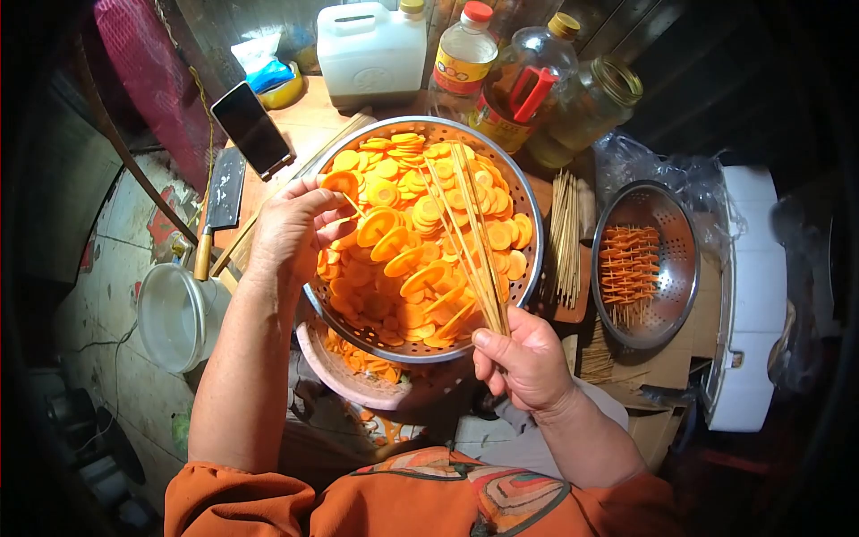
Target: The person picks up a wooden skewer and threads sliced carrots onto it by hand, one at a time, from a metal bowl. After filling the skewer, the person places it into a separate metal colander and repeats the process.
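My left hand (304,217) is closed at the upper left of the large colander, pinching a carrot slice (339,183) at the tip of a bamboo skewer. Several spaced carrot slices (391,243) are threaded along that skewer, which slants down towards my right hand. My right hand (526,360) is closed around the lower ends of a bundle of bamboo skewers (479,242) at the colander's lower right rim. Beneath both, the metal colander (534,259) is heaped with loose round carrot slices (380,191).
A pink basin (335,376) with carrot pieces sits below. At right are loose skewers (565,237) and a smaller colander (680,304) holding loaded carrot skewers. A cleaver (225,190), phone (252,131) and white bucket (170,318) are left; a jug (371,49) and bottles stand behind.
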The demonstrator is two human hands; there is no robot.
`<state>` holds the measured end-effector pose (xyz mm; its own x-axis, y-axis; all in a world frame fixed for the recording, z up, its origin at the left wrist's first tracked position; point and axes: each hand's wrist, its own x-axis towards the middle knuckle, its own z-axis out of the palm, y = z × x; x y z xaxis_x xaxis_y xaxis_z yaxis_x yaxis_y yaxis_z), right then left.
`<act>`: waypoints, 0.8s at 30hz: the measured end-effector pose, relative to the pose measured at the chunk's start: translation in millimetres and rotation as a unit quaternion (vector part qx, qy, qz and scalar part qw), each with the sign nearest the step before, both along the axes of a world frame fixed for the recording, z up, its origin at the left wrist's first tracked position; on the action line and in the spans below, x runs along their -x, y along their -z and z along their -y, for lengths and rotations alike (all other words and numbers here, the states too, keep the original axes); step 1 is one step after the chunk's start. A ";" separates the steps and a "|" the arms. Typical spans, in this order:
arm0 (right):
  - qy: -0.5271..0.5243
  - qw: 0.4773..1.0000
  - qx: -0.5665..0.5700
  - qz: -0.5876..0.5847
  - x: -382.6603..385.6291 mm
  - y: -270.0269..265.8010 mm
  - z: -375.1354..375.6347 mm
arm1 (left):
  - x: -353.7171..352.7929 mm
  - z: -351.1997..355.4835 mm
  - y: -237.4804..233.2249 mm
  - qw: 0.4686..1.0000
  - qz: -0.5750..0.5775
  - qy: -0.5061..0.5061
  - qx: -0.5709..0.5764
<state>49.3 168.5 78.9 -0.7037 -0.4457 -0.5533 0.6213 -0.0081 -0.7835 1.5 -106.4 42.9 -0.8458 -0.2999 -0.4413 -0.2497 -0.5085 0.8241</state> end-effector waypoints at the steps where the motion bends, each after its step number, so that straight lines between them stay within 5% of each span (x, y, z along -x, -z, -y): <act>1: -0.001 1.000 0.001 -0.001 0.0 0.1 -0.2 | -0.4 -0.1 -0.6 1.000 0.000 0.002 0.006; 9: 0.004 1.000 0.006 -0.003 -0.3 -1.2 -1.4 | -2.8 -8.8 0.6 1.000 -0.016 0.005 0.024; 12: 0.010 1.000 -0.005 -0.003 -2.6 0.2 -0.9 | -3.2 -21.2 10.9 0.985 -0.097 -0.027 0.141; 24: 0.025 1.000 -0.009 -0.014 -3.3 6.1 1.5 | -11.1 -36.6 7.8 0.996 -0.032 -0.007 0.079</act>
<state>52.6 166.9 72.8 -0.7400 -0.3988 -0.5416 0.5990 -0.0245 -0.8004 12.5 -69.9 35.2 -0.8662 -0.3723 -0.3332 -0.1883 -0.3745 0.9079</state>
